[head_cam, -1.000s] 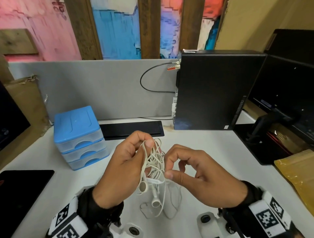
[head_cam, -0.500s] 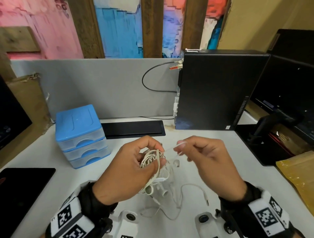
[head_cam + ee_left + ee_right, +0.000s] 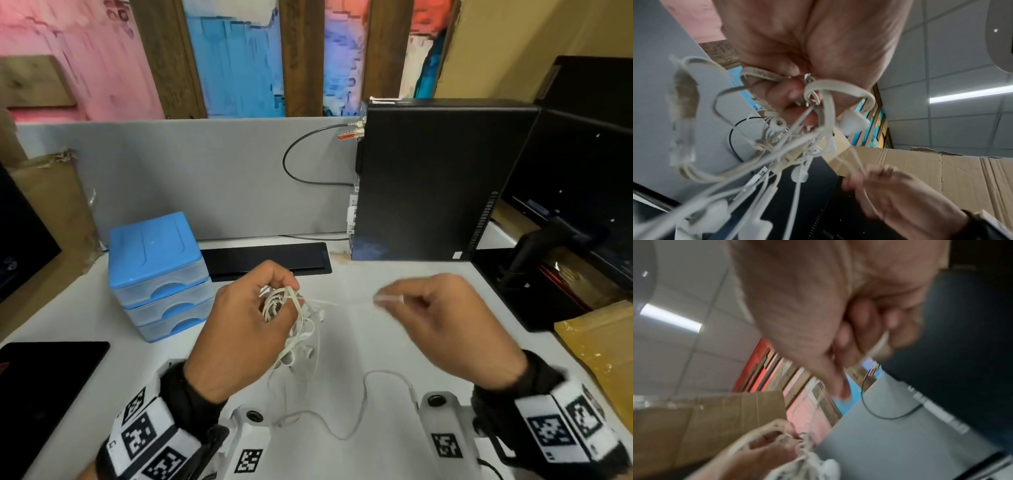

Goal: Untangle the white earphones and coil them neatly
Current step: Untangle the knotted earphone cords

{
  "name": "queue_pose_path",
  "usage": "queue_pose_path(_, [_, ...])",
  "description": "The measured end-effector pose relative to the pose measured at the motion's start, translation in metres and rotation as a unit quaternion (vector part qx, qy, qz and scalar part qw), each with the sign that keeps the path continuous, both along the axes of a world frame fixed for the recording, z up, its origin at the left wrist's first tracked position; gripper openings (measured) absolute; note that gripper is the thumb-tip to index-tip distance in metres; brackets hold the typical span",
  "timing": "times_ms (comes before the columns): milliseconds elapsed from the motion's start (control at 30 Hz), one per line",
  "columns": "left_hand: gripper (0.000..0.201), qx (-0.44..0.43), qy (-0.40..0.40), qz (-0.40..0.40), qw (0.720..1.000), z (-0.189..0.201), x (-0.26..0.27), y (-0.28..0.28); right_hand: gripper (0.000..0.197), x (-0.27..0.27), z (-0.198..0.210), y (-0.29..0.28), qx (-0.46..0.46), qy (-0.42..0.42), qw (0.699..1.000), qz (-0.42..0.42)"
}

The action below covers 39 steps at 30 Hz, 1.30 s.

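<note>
My left hand (image 3: 270, 301) grips a tangled bunch of white earphones (image 3: 287, 308) above the white desk (image 3: 359, 342); the left wrist view shows fingers curled round loops of white earphones (image 3: 797, 138), with earbuds dangling below. My right hand (image 3: 397, 301) pinches one strand of the cord (image 3: 388, 299) and holds it out to the right of the bunch, blurred by motion. A loose length of cord (image 3: 359, 404) trails down onto the desk between my wrists. In the right wrist view the right hand's fingers (image 3: 863, 331) curl round a pale cord piece.
A blue drawer box (image 3: 157, 274) stands left of my hands, a black slab (image 3: 267, 260) behind them and a black computer tower (image 3: 438, 181) at the back right. A dark tablet (image 3: 44, 387) lies front left; a yellow envelope (image 3: 603, 349) lies right.
My right hand has pulled a strand out of the bunch and moved well to the right. The left hand kept hold of the tangle, and more loose cord now lies on the desk.
</note>
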<state>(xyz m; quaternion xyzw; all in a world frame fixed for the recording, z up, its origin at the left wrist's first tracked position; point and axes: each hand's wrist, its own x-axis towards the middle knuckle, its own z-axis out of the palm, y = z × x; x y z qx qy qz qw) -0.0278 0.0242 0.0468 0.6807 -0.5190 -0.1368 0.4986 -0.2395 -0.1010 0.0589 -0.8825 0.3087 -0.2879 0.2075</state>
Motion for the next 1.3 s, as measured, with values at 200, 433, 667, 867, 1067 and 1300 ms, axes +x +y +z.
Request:
queue_pose_path(200, [0.014,0.025,0.075,-0.046,0.996,0.001,-0.003,-0.002,0.011,0.0,0.024,0.005,0.217,-0.451,0.865,0.033])
queue_pose_path(433, [0.02,0.034,0.075,-0.05,0.995,-0.004,-0.001,-0.004,0.013,0.0,0.023,0.01,0.324,-0.351,0.875,0.08])
queue_pose_path(667, [0.016,0.008,0.125,-0.088,0.988,0.001,-0.012,-0.001,0.033,0.017,-0.01,0.023,0.052,0.097,0.992,0.06])
queue_pose_path(867, [0.017,0.002,0.088,-0.085,0.992,0.001,-0.007,0.001,0.013,0.02,-0.013,0.022,0.109,0.022,0.993,0.049])
queue_pose_path(1067, [0.037,0.005,-0.104,-0.106,0.989,-0.003,-0.005,0.003,0.016,0.018,-0.003,0.023,0.237,-0.088,0.961,0.115])
queue_pose_path(1300, [0.017,-0.006,-0.1,-0.1,0.99,-0.002,-0.014,0.007,0.012,0.016,-0.005,0.021,0.261,-0.118,0.949,0.134])
